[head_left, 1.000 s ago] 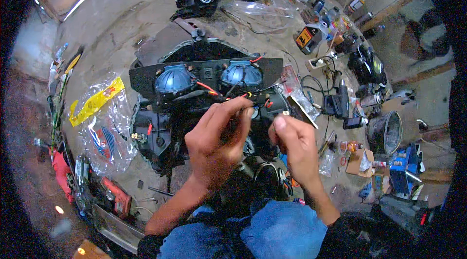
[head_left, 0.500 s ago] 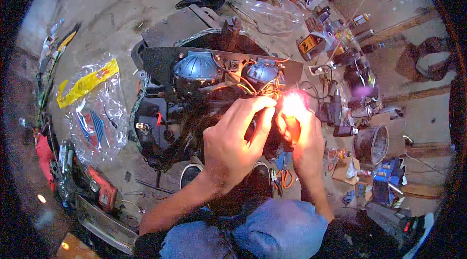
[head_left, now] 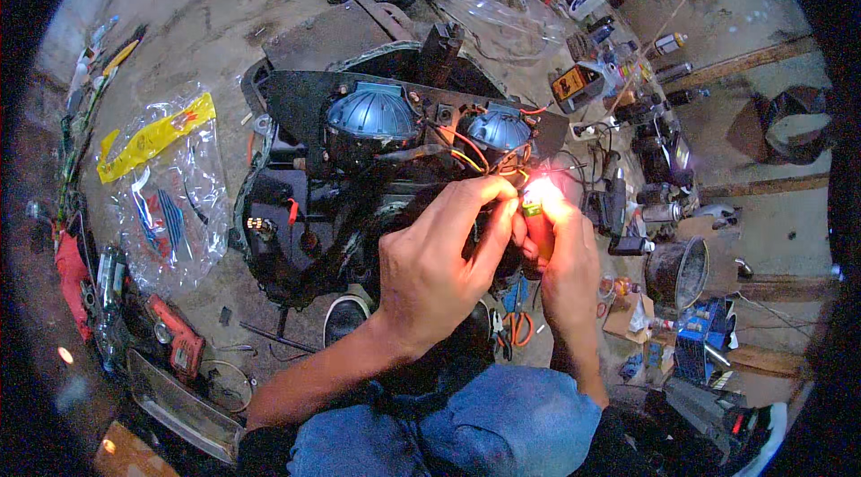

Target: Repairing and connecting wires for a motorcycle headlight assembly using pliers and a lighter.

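Observation:
My right hand (head_left: 567, 257) grips a small green lighter (head_left: 533, 206), its bright flame glowing at the fingertips. Close beside it, my left hand (head_left: 426, 266) pinches thin wires (head_left: 468, 160) between thumb and forefinger; the pinched ends are partly hidden by fingers and glare. These wires run from a large black headlight housing (head_left: 296, 195) in front of me. Two rounded blue-grey lamp units (head_left: 372, 111) are set in a flat dark plate on it.
Pliers (head_left: 499, 331) and orange-handled scissors (head_left: 520, 328) lie below my hands. A clear plastic bag (head_left: 175, 208) and a red power tool (head_left: 179, 338) are at left. Several bottles, a metal can (head_left: 678, 273) and a blue box (head_left: 705, 333) crowd the right.
The flame's glare has shrunk, so the green lighter now shows. Both hands keep almost the same pose while the whole view shifts slightly.

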`<state>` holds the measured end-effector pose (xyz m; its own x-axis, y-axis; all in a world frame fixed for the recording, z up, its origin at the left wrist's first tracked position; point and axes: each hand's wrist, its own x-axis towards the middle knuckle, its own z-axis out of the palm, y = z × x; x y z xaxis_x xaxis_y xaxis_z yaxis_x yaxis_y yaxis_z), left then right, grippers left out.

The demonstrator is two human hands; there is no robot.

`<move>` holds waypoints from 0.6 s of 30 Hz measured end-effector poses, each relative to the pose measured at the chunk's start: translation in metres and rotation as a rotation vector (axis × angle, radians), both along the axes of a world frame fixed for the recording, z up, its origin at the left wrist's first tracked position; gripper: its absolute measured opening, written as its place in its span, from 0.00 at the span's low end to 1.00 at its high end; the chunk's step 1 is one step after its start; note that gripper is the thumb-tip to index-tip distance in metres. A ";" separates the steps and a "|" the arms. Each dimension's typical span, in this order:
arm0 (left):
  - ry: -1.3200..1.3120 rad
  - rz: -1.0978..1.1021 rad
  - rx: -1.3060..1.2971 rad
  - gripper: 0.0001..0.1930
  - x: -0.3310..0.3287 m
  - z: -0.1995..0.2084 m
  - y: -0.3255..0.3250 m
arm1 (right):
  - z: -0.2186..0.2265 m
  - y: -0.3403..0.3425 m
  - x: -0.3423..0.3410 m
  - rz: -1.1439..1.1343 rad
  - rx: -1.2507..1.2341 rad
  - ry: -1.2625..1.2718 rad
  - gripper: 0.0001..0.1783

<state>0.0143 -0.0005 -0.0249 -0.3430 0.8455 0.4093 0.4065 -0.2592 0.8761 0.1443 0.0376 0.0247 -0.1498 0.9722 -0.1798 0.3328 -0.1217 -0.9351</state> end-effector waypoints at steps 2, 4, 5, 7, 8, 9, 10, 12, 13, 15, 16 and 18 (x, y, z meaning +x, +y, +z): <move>0.004 0.007 0.003 0.10 0.000 0.000 0.001 | -0.004 0.000 0.007 -0.008 -0.035 0.011 0.26; 0.008 0.003 0.033 0.10 0.000 0.000 0.002 | -0.020 0.001 0.029 0.155 -0.001 -0.037 0.17; 0.007 0.000 0.035 0.10 0.001 0.001 0.002 | -0.021 0.002 0.031 0.152 0.000 -0.038 0.17; 0.020 -0.001 0.010 0.10 0.001 0.002 0.000 | -0.024 0.003 0.034 0.191 0.075 -0.122 0.18; 0.022 0.001 0.009 0.10 0.000 0.002 0.000 | -0.026 0.003 0.034 0.214 0.112 -0.163 0.19; 0.026 0.004 0.009 0.10 0.000 0.002 0.000 | -0.027 0.004 0.035 0.236 0.149 -0.203 0.21; 0.025 0.003 0.012 0.10 0.000 0.003 0.000 | -0.026 0.004 0.035 0.254 0.187 -0.249 0.22; 0.016 0.000 0.012 0.09 0.000 0.003 0.000 | -0.024 0.002 0.034 0.230 0.169 -0.221 0.21; 0.011 -0.001 0.007 0.09 0.000 0.002 0.000 | -0.025 0.002 0.033 0.208 0.146 -0.189 0.21; -0.007 -0.003 0.001 0.09 0.001 0.001 0.000 | -0.027 0.002 0.032 0.175 0.113 -0.150 0.20; -0.027 -0.005 -0.002 0.09 0.001 0.002 0.000 | -0.026 0.001 0.032 0.141 0.081 -0.115 0.19; -0.024 -0.002 -0.001 0.09 0.001 0.003 0.000 | -0.034 0.001 0.033 0.157 0.129 -0.057 0.17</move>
